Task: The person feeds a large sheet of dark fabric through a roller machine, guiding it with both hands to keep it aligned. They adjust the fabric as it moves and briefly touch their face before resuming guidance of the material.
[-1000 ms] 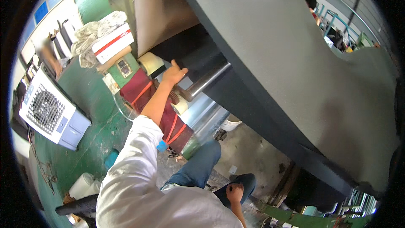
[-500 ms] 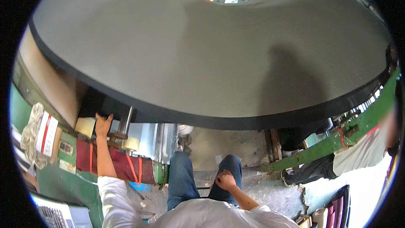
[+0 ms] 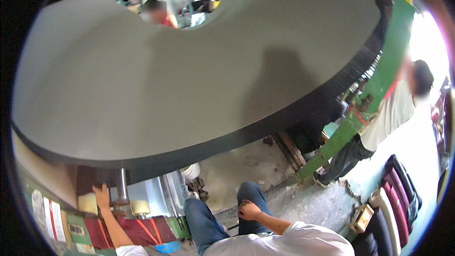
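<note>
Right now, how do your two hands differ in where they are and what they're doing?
The left hand is stretched out, fingers spread, up against the machine by the metal rod; the right hand is curled in a loose fist on the jeans-clad knee. The left reaches far forward; the right stays close to the body. Both are bare and hold nothing.

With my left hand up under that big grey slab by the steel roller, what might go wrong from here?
1. The left hand rests right beside the upright steel roller, under the edge of the big grey slab; fingers might get pinched if either moves.
2. The right hand sits closed on the knee in blue jeans, so it probably gives no bracing.
3. A person in a white shirt stands against the green metal frame, close to the slab's rim.
</note>
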Tool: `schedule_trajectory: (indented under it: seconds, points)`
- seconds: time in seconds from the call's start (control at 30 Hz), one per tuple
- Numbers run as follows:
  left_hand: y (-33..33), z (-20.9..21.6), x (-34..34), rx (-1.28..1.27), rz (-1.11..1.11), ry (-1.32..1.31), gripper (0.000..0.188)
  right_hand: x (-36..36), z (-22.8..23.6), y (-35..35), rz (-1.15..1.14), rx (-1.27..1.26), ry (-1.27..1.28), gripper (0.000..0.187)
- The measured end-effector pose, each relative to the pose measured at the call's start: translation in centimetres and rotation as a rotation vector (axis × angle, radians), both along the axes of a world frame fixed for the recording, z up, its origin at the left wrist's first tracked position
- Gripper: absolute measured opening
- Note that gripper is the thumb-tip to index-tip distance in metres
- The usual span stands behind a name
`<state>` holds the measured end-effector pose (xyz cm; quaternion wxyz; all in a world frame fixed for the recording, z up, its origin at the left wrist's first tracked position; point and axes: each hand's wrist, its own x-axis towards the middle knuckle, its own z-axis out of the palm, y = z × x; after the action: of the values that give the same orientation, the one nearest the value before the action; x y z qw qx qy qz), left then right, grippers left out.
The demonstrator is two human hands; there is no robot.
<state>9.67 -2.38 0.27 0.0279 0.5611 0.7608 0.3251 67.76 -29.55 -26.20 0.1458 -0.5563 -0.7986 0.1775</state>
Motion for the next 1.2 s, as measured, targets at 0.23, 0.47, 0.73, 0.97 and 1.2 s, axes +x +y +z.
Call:
schedule_trajectory:
  seconds: [0.23, 0.47, 0.73, 0.97, 1.2]
  points:
    - [2.1, -2.5, -0.7, -0.078, 0.033, -0.038, 0.085, 0.3, -0.9, -0.8, -0.025, -0.012, -0.028, 0.023]
    - [3.9, -4.4, -10.0, -0.163, 0.3, -0.064, 0.093, -1.9, -1.7, 0.0, 0.015, 0.078, 0.048, 0.023]
    - [5.0, -3.9, -8.0, -0.202, 0.203, -0.03, 0.104, -1.3, -1.2, -0.4, -0.01, 0.03, 0.03, 0.021]
    - [-1.6, 1.9, 3.6, -0.263, 0.204, 0.122, 0.096, -0.5, -1.6, -1.0, -0.061, 0.044, 0.042, 0.019]
    - [3.1, -3.2, -6.4, -0.273, 0.149, 0.17, 0.094, -0.8, -0.9, -0.7, -0.059, 0.072, 0.075, 0.017]
